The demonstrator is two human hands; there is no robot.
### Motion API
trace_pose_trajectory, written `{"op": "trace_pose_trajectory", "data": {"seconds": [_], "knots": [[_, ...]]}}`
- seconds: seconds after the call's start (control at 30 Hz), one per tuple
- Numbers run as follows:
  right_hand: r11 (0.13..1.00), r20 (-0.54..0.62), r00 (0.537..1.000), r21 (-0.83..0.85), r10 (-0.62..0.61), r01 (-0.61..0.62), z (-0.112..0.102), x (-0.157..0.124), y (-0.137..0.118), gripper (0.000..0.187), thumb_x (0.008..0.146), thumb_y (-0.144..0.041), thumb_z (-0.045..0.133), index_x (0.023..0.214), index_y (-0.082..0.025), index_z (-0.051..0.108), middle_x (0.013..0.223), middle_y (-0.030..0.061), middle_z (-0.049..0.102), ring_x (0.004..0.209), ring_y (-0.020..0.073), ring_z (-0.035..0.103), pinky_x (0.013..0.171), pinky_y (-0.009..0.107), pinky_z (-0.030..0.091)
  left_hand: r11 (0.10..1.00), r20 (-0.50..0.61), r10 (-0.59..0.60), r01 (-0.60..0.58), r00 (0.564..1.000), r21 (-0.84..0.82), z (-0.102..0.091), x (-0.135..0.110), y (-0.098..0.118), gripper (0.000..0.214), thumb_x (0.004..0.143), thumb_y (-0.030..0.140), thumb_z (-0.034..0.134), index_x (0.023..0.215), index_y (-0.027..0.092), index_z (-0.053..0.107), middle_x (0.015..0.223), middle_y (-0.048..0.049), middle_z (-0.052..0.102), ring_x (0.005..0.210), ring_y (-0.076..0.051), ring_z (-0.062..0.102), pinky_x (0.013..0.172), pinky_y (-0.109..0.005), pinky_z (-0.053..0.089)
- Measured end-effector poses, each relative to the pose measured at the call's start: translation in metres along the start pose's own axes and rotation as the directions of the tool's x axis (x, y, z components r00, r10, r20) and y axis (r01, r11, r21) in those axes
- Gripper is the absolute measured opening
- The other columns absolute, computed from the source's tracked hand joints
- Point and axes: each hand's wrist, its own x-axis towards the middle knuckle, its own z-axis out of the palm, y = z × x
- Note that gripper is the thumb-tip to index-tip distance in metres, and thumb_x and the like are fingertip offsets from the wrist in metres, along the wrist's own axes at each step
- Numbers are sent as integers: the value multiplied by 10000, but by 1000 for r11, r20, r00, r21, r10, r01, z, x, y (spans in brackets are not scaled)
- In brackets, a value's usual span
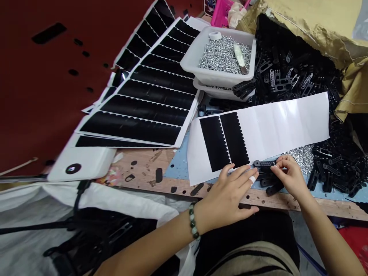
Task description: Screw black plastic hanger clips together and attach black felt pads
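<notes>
My left hand (234,188) lies with its fingers stretched out across the lower edge of a white backing sheet (281,122). Two black scallop-edged stickers (224,142) remain on that sheet, just above my fingers. A bandage (252,179) is wrapped round one fingertip, close to a black perforated plastic part (264,163). My right hand (289,174) is closed in a pinch at the right end of this part; whatever is between the fingertips is too small to make out. More black plastic parts (267,181) lie below, between the two hands.
Sheets of black stickers (155,92) are stacked at the left. A white tub (189,61) of screws stands behind, another pile of screws (301,159) beside my right hand. Black parts (327,172) heap at the right, under a torn brown sack (310,34). A white device (94,163) sits left.
</notes>
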Motion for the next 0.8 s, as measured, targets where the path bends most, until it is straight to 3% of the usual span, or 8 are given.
{"op": "trace_pose_trajectory", "data": {"seconds": [0.13,0.3,0.63,0.8], "knots": [[998,44,999,-62,-26,29,3,3,1,193,781,-315,588,631,-198,554,863,50,516,830,191,525,659,300,442,997,-6,11,-10,1000,79,11,-1,-1,609,863,576,482,1293,145,500,1353,-120,514,1280,-295,403,1086,-523,174],[984,43,997,-163,-69,75,4,4,2,193,794,-286,562,625,-195,540,842,48,530,818,190,533,684,318,440,996,-9,3,-2,1000,88,9,-1,0,613,846,566,514,1301,156,495,1345,-118,519,1258,-297,422,1085,-517,190],[970,90,992,-218,-90,108,1,5,3,205,828,-266,553,636,-195,540,850,41,522,807,182,535,722,330,449,993,10,-42,41,999,107,15,8,9,585,799,393,575,1315,137,474,1355,-122,499,1240,-298,433,1107,-535,154],[941,74,985,-293,-157,172,2,4,2,200,836,-236,552,645,-200,506,844,38,508,776,174,533,715,325,457,991,31,-38,33,999,132,14,9,9,579,780,339,596,1308,133,473,1349,-130,500,1249,-293,426,1119,-532,134]]}}
